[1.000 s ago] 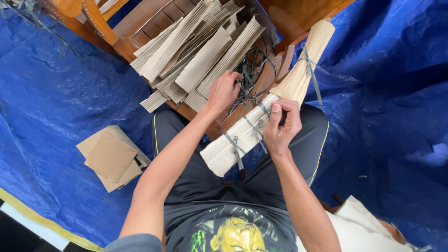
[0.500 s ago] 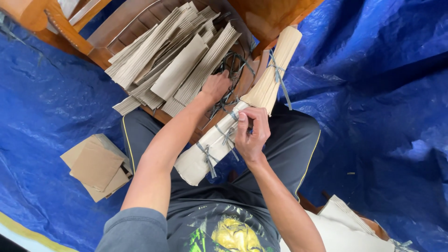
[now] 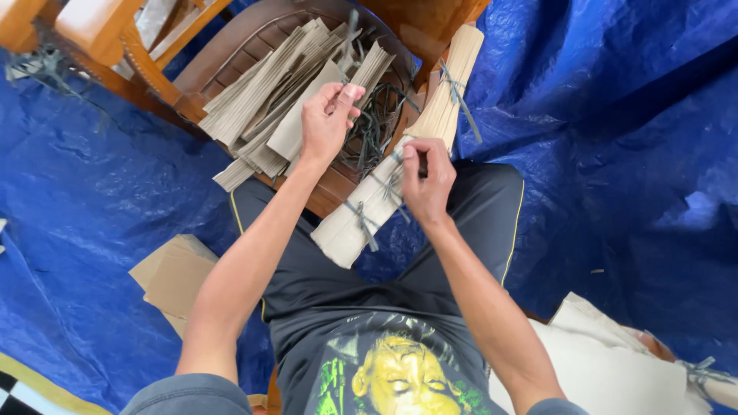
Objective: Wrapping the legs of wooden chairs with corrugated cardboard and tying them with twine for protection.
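Left hand (image 3: 327, 115) pinching a strap (image 3: 347, 46), right hand (image 3: 425, 180) gripping the bundle (image 3: 400, 154); loose grip risks sticks slipping.

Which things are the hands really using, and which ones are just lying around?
In use:
- long pale bundle of thin sticks in a paper wrap, gripped by right hand
- thin grey tie strip, pinched by left hand
- pile of grey tie strips

Lying about:
- stacks of brown paper sleeves
- flat brown cardboard pieces
- blue plastic tarp
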